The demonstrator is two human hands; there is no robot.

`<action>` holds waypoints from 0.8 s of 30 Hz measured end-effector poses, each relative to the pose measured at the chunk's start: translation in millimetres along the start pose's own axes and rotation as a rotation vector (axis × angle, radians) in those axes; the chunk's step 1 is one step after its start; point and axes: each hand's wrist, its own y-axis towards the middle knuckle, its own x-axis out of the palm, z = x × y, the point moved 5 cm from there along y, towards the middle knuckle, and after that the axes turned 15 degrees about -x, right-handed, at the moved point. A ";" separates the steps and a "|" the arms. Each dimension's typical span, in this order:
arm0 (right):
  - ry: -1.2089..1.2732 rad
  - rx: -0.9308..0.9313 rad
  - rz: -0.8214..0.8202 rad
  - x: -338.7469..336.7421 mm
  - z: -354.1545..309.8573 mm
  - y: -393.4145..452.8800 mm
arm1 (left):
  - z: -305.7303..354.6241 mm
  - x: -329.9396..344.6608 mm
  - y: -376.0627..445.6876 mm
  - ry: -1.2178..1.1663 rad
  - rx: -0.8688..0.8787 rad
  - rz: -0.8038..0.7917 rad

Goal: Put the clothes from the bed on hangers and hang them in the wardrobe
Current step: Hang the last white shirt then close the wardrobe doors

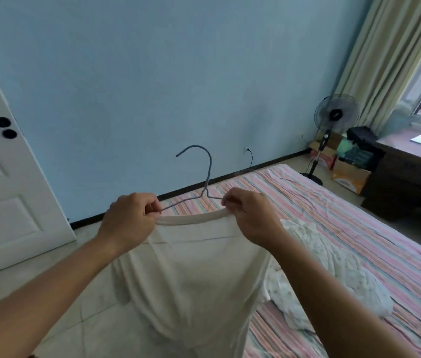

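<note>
A cream shirt [193, 275] hangs in front of me over the near edge of the bed [359, 223]. A grey wire hanger [205, 174] sticks up out of its neckline, hook pointing left. My left hand [129, 218] pinches the left side of the collar together with the hanger's arm. My right hand [250, 213] pinches the right side of the collar and the other hanger arm. The hanger's lower part is hidden inside the shirt. A white textured garment [333, 275] lies crumpled on the striped bedsheet to the right. No wardrobe is in view.
A white door [2, 192] with a black handle stands at the left. A pedestal fan [333, 120], boxes and a dark desk [405, 171] fill the far right corner under a curtained window. Pale floor tiles run between the bed and the blue wall.
</note>
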 end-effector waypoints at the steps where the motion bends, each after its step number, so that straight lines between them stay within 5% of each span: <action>1: 0.016 -0.016 0.029 -0.4 -11.7 3.9 | -3.6 -10.8 -2.8 0.005 -0.004 0.002; 12: 0.219 -0.189 0.022 -12.3 -120.1 43.2 | -18.4 -123.3 -52.3 -0.367 -0.011 0.015; 24: 0.356 -0.632 -0.223 -33.7 -212.6 84.8 | -18.7 -205.8 -135.1 -0.516 -0.148 0.300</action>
